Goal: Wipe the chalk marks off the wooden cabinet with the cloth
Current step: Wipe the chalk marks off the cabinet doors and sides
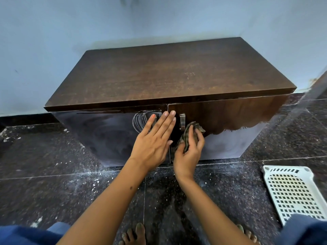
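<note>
Dark wooden cabinet (169,75), chalk marks (139,121) on left door, crumpled checked cloth (190,133)

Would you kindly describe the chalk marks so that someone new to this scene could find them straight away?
Start at the low dark wooden cabinet against the pale blue wall. On its left door, near the top inner corner, the left hand rests flat. The chalk marks are the thin white curved lines just left of its fingertips, the only white drawing on the glossy door fronts.

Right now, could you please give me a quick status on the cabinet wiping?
Left hand flat on left door. Right hand holding cloth at right door. Chalk marks remain, upper left door. Nothing in the way.
</note>
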A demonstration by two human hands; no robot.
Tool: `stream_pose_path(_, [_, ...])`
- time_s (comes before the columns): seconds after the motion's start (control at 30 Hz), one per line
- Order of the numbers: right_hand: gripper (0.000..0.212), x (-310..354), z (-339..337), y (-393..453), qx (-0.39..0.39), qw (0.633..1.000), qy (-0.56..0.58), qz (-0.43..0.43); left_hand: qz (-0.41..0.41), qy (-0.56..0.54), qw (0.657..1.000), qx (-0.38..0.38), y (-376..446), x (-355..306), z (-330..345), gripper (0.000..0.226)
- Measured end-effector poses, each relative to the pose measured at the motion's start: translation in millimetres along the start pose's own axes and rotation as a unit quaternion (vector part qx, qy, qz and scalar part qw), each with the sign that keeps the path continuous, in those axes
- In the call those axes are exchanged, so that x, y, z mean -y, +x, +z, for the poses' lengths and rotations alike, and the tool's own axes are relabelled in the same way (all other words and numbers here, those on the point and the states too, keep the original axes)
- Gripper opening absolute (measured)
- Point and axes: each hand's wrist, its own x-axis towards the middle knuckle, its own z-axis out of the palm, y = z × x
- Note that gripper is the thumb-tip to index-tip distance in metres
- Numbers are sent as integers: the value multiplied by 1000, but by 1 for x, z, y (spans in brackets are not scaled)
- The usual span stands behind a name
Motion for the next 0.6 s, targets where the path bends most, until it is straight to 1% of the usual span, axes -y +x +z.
stream_pose_path(0.03, [52, -6, -3, 0, 9, 1000, -10, 17, -1, 1, 1000, 1, 0, 0, 0, 60])
stream_pose_path(0.07, [52, -11, -7, 2, 11, 998, -13, 53, -2, 1, 1000, 0, 0, -1, -1, 60])
stream_pose_path(0.13, [53, -16, -12, 8, -8, 991, 2, 132, -5, 4, 1000, -2, 0, -3, -3, 61])
stream_pose_path(0.17, [54, -15, -13, 12, -23, 990, 12, 139, -6, 3, 1000, -2, 0, -4, -4, 61])
stream_pose_path(0.23, [53, -8, -9, 17, -45, 994, 20, 99, -7, -1, 1000, -5, 0, -7, -4, 61])
stream_pose_path(0.33, [53, -1, 1, 9, -31, 997, 27, 61, 0, -12, 1000, -5, 2, -11, -4, 62])
stream_pose_path(0.37, [53, -4, 1, 5, -20, 997, 27, 67, 1, -13, 1000, -5, 3, -12, -4, 62])
stream_pose_path(0.43, [53, -12, -5, 6, -12, 992, 27, 119, 3, -14, 1000, -10, 7, -15, -6, 62])
stream_pose_path(0.5, [54, -17, -14, 16, -36, 982, 46, 182, 4, -15, 1000, -14, 10, -17, -8, 62])
stream_pose_path(0.53, [55, -17, -17, 21, -54, 980, 52, 185, 4, -12, 1000, -16, 12, -18, -8, 62])
stream_pose_path(0.6, [56, -11, -15, 28, -76, 986, 49, 141, 1, -6, 1000, -14, 15, -20, -9, 62])
